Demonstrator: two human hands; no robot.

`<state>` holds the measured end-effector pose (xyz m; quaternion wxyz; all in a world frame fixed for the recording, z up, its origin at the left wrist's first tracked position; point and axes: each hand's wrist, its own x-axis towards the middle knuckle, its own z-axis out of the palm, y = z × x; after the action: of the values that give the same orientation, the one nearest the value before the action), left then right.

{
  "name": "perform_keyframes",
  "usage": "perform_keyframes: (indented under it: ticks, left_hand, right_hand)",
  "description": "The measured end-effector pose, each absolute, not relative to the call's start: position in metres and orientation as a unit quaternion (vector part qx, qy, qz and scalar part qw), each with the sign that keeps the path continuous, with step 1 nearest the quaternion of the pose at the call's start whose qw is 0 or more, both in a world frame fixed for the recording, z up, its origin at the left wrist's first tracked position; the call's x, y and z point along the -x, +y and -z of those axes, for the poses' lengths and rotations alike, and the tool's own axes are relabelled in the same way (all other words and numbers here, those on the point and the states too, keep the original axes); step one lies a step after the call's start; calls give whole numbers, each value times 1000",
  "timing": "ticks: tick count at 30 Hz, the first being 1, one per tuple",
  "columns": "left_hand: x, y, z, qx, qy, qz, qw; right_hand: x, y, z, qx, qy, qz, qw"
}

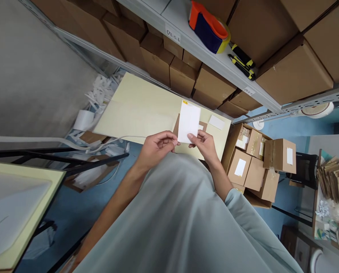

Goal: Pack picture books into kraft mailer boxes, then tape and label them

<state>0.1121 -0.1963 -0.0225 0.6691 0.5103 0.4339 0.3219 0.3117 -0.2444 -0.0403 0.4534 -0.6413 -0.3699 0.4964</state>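
A white label (188, 123) with a small yellow-orange mark at its top left corner is held up over the pale yellow table (146, 106). My right hand (205, 146) grips its lower right part, thumb on the front face. At its lower left corner, the fingers of my left hand (160, 146) are pinched together on the edge. Behind the label lies a brown cardboard box (204, 125), mostly hidden, with a bit of white on it. Another white slip (216, 122) rests on the table to the right.
A large open carton (232, 146) at the right holds several taped boxes. Above the table, a metal shelf (155, 19) carries cartons, a tape dispenser (209, 28) and two yellow-black cutters (242, 62). Paper scraps (102, 91) and a white cable (123, 137) are at the left.
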Motion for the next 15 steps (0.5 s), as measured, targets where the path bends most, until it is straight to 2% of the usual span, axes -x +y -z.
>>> perform_keyframes:
  ticks: [5,9,15]
  left_hand:
    - [-93,-180,43,-514,435,-325,664]
    - [-68,-165,61,-531,434,-302,662]
    - [-24,-134,70,-543,446,-274,656]
  right_hand:
    - [-279,-236,43,685,-460,-344,448]
    - [-246,-222,35,652,-505,-387,412]
    - [-197,-184,37,682,-509,-362,381]
